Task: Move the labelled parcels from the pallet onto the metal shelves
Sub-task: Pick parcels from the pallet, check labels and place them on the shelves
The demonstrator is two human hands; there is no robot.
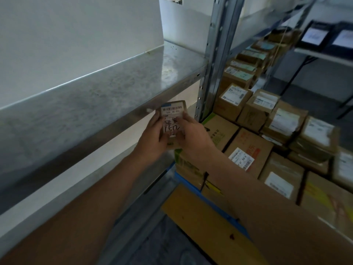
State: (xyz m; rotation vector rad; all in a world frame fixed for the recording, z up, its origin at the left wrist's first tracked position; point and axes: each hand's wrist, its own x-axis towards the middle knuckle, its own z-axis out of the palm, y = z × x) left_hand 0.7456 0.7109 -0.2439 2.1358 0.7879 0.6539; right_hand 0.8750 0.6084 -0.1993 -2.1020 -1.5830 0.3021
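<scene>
Warehouse corner, white wall behind a galvanised metal shelf point(107, 88) that runs bare across the left of the view, with a grey upright post point(215, 60) at its right end and a lower shelf level under it. Right of the post, a stack of brown cardboard parcels point(267, 134) with white labels sits on a blue pallet point(191, 185), which stands on the floor; more boxes line shelving further back, blurred. The person holds one small parcel point(172, 119) up in front of the shelf's front lip, between shelf and pallet stack, in the air, not resting on anything. Left hand point(154, 138) grips its left edge, fingers curled round the side with the thumb across the label face; right hand point(191, 136) pinches the right edge the same way. Both hands closed on it, no slack showing. Parcel looks like a thin flat carton, likely very light and fairly stiff, not obviously fragile; label paper may be a bit slick, so side-edge grip as now seems the safe hold, and one hand would probably do. Label face point(172, 111) points toward the wearer, barcode end up, handwritten marker digits lower down. Long axis runs near vertical, tilted slightly, top edge toward the shelf lip. To shelve it flat it would need tipping back so the long axis goes into the shelf depth.
</scene>
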